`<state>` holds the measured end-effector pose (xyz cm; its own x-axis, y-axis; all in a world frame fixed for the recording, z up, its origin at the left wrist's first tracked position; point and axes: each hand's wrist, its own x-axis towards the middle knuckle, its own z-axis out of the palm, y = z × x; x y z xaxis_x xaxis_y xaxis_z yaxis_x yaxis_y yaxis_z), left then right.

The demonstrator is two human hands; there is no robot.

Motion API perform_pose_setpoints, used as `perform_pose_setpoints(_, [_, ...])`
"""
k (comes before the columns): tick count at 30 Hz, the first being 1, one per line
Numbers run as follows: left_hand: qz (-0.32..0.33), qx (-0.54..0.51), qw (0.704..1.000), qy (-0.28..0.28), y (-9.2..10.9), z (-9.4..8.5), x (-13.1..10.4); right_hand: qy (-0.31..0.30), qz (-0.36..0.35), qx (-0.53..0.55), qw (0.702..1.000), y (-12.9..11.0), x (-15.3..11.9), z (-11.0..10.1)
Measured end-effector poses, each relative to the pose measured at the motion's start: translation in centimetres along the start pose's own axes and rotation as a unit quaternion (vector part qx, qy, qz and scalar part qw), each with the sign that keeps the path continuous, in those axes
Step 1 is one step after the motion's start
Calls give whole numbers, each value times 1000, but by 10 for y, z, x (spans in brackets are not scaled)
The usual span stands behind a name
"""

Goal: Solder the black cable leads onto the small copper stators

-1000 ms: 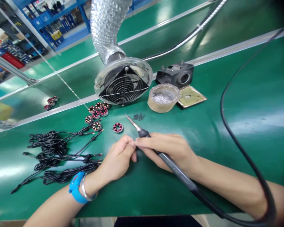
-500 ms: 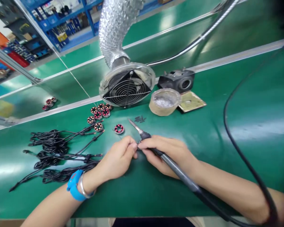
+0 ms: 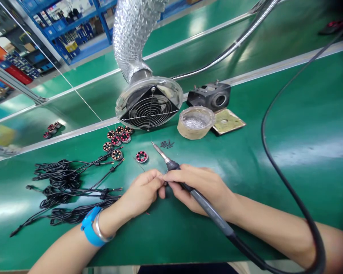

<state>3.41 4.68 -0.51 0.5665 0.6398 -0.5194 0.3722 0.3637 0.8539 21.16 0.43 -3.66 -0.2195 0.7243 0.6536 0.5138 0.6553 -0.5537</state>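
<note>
My right hand (image 3: pixel 202 186) holds a soldering iron (image 3: pixel 208 207), its bare tip pointing up and left above the bench. Thumb and forefinger of that hand also meet the fingertips of my left hand (image 3: pixel 144 192). My left hand is pinched closed on something small, mostly hidden between the fingers; a thin reddish end shows just below it. Just beyond my left hand lies a single motor stator (image 3: pixel 142 156) with red windings and a thin wire. Short black tube pieces (image 3: pixel 167 144) are scattered near the iron's tip.
Bundled black cables (image 3: pixel 60 175) lie at the left, with several more stators (image 3: pixel 116 140) behind. A round fume extractor (image 3: pixel 150 110) overhangs the bench. Right of it stand a solder-filled tub (image 3: pixel 185 131), a sponge tray (image 3: pixel 228 121) and a black iron holder (image 3: pixel 210 97). The iron's cord (image 3: pixel 286 182) loops at right.
The view has shifted slightly. Both hands remain together at the fingertips, and a thin reddish end now shows below my left hand. The iron stays in my right hand.
</note>
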Motion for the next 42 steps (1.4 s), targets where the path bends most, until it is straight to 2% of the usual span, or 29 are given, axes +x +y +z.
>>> perform_pose_setpoints(3, [-15,-10,1000,-5,0,1,0,11,7,-6,1000,-2,0,2])
perform_pose_setpoints(8, [-16,-12,999,34,3,4,0,22,20,5,1000,-4,1,1])
perform_pose_setpoints(15, [-20,-19,1000,13,5,4,2,8,-20,24,999,-1,2,-1])
perform_pose_setpoints(20, [-16,3,999,39,-1,4,2,35,27,-13,999,-11,0,4])
perform_pose_setpoints(25, [11,55,998,35,-1,5,1,45,31,-38,998,-12,-1,4])
perform_pose_setpoints(28, [17,50,997,55,-1,5,1,22,27,-11,999,-5,2,-7])
perform_pose_setpoints(32, [-5,29,997,75,-3,4,2,-49,37,29,998,6,5,-22])
perform_pose_setpoints(36, [-6,42,996,79,-4,4,2,-98,17,52,994,10,2,-19])
perform_pose_setpoints(38, [0,48,996,80,-4,5,2,-80,23,49,995,9,0,-12])
perform_pose_setpoints(42, [9,30,995,94,-5,6,2,-25,85,34,995,5,3,1])
